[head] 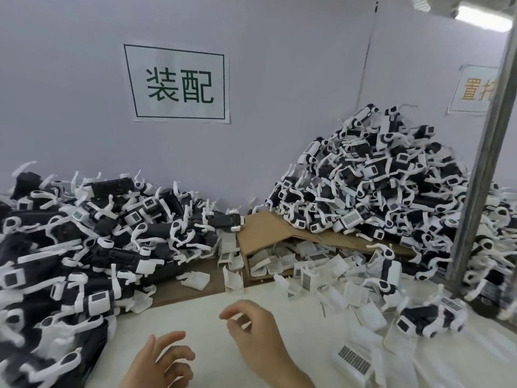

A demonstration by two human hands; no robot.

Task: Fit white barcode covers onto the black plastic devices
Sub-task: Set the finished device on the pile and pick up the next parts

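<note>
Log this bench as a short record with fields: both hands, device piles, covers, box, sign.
left hand: over the white table, fingers loosely curled, holding nothing
right hand: beside it, holding nothing
left pile: black devices heaped against the wall
right pile: taller heap in the corner
cardboard box: between the piles, white covers spilling out
barcode cover: loose on the table, barcode up
wall sign: green characters

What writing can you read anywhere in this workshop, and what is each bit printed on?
"装配": green characters on the white bordered sheet.
"置": orange, on the paper sign at the right; the rest is cut off by the metal post.
Barcode covers: printed bars only, any digits too blurred to read.
</note>
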